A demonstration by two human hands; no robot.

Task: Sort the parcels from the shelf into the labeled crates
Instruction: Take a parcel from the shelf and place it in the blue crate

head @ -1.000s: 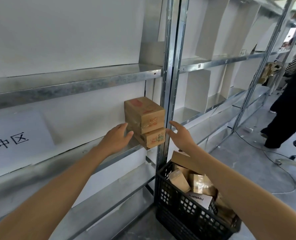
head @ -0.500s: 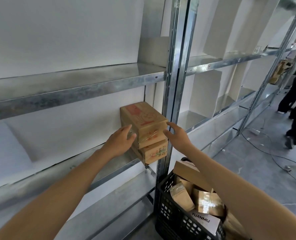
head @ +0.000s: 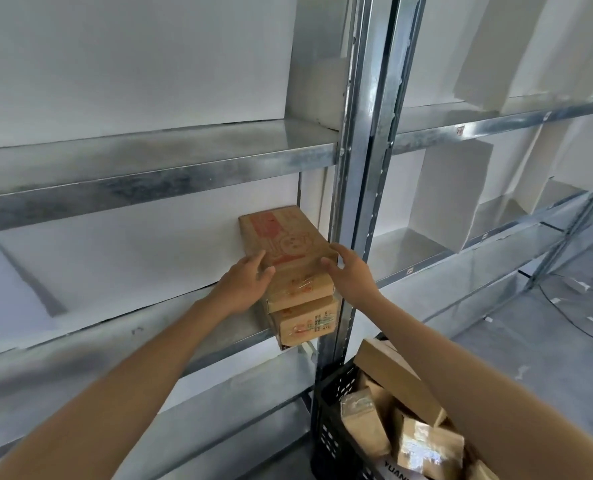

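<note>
Left of centre, left grip (head: 245, 285) spread flat against the left side of the top box (head: 284, 252), not clamped. At mid-frame, stacked on a second box (head: 305, 323) on the shelf (head: 115, 332), hard by the upright (head: 361, 168). Probably stiff cardboard, light to middling, tape slick; best squeezed low on opposite sides. Right of centre, right grip (head: 352, 277) spread, fingertips touching the right top edge. Lower right, crate (head: 329, 403) holding parcels.

Both bare forearms reach forward and up, converging. Left hand (head: 245, 284) palm inward, fingers nearly straight, against left side of top box (head: 288, 251). Right hand (head: 348, 275) mirrors it, fingers spread, thumb at box's right edge.
</note>
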